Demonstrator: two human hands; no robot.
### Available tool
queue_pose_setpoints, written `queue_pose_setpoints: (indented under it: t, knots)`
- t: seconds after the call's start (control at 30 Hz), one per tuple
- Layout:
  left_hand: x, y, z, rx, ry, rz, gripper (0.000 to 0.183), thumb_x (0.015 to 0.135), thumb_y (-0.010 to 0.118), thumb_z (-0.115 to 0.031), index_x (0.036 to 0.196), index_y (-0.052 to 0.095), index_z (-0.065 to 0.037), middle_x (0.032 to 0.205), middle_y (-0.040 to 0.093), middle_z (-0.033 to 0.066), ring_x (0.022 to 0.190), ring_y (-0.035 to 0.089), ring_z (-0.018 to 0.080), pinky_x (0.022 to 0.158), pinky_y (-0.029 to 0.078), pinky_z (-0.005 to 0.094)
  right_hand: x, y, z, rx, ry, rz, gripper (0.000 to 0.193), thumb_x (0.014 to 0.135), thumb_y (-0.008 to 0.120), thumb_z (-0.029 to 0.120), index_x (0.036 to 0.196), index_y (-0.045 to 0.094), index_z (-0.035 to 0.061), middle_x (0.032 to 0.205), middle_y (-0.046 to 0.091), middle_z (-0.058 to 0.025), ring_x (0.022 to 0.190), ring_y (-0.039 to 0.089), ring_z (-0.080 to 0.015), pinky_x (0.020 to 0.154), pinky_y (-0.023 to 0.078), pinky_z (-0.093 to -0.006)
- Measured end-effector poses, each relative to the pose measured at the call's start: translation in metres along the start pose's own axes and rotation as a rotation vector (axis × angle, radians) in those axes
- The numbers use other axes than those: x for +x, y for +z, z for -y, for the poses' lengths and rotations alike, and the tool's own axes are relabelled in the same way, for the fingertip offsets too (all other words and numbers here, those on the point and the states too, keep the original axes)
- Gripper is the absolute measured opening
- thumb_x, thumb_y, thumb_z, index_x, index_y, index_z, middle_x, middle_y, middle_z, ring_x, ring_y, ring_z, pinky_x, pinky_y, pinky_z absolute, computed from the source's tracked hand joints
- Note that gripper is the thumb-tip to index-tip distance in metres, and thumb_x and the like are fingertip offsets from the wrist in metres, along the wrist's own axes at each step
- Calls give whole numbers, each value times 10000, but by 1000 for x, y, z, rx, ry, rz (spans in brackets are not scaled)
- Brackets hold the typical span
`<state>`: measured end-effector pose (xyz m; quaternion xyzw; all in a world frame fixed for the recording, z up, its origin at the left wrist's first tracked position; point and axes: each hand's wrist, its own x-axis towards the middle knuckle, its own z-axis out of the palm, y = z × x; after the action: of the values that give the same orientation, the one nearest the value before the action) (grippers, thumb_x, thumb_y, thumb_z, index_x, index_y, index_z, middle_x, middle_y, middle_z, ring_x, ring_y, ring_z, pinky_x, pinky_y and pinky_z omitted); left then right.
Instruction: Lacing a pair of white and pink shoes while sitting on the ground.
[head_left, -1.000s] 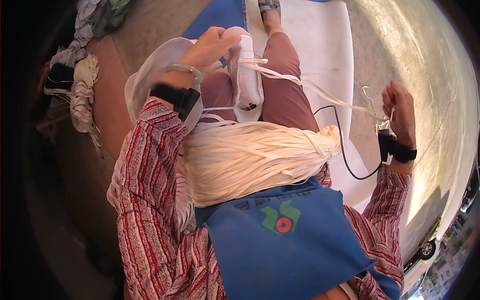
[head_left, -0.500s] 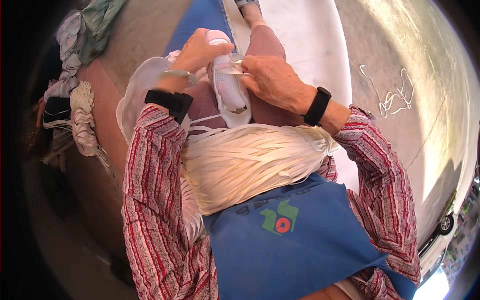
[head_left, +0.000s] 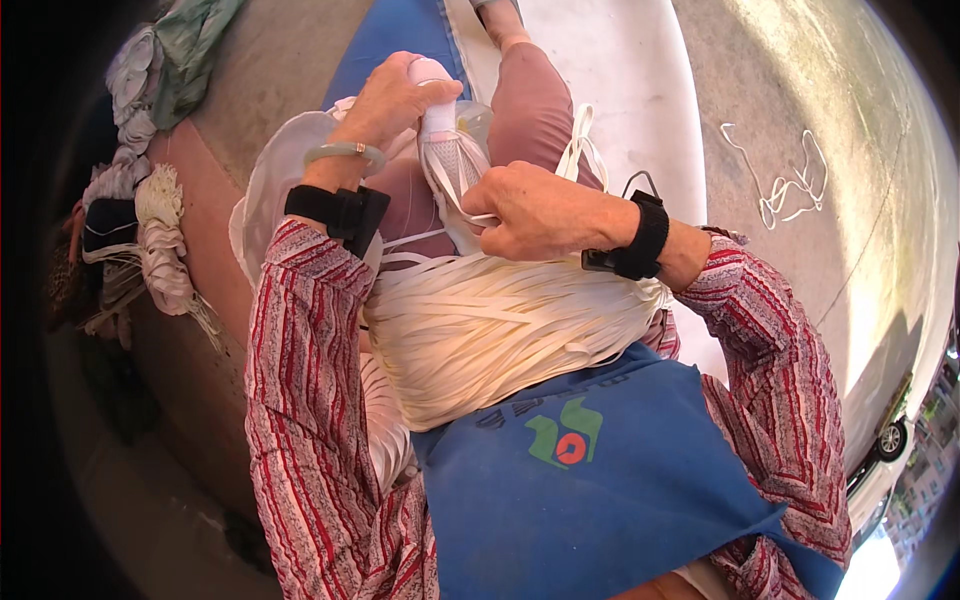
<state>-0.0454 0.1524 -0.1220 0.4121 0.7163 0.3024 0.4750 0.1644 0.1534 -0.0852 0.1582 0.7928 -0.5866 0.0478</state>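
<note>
A white and pale pink shoe (head_left: pixel 452 160) is held up in front of my lap. My left hand (head_left: pixel 388 102) is closed around its far end, with the thumb laid across the pale flap. My right hand (head_left: pixel 530 208), closed in a pinch, grips a flat white shoelace (head_left: pixel 458 194) stretched along the front of the shoe. Just past that wrist, a white lace loop (head_left: pixel 582 145) stands up. The shoe's near end is partly hidden by my right hand. Across my lap lies a thick bundle of cream laces (head_left: pixel 500 335).
A blue cloth (head_left: pixel 590 490) covers my lap nearest me. At the left hang bundles of white laces (head_left: pixel 165 235) beside a green cloth (head_left: pixel 195 50). One loose white cord (head_left: pixel 790 185) lies on the floor at the right. Further off stands a white vehicle (head_left: pixel 880 470).
My right hand has drawn toward me and turned, pulling the lace taut along the shoe. A lace loop now shows behind that wrist. My left hand keeps its hold, shifted slightly.
</note>
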Motion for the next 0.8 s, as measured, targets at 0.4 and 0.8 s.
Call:
queue_pose_setpoints:
  t: [0.4,0.8]
  knots:
    - [-92,-1,-28,14,-326,288,486,947,532,-464,1066,578,6,831,630,88,680,635,156,612,539,261,-13,-25,-17,256,17,46,174,846,586,105,801,541,-57,649,482,-164,578,459,-240,587,411,-366]
    - [-97,46,0,-645,-380,80,216,948,559,-217,960,608,-7,853,645,68,727,639,152,681,546,284,9,-36,-39,-117,54,-399,181,858,577,166,871,653,2,632,547,-59,602,495,-120,586,436,-279]
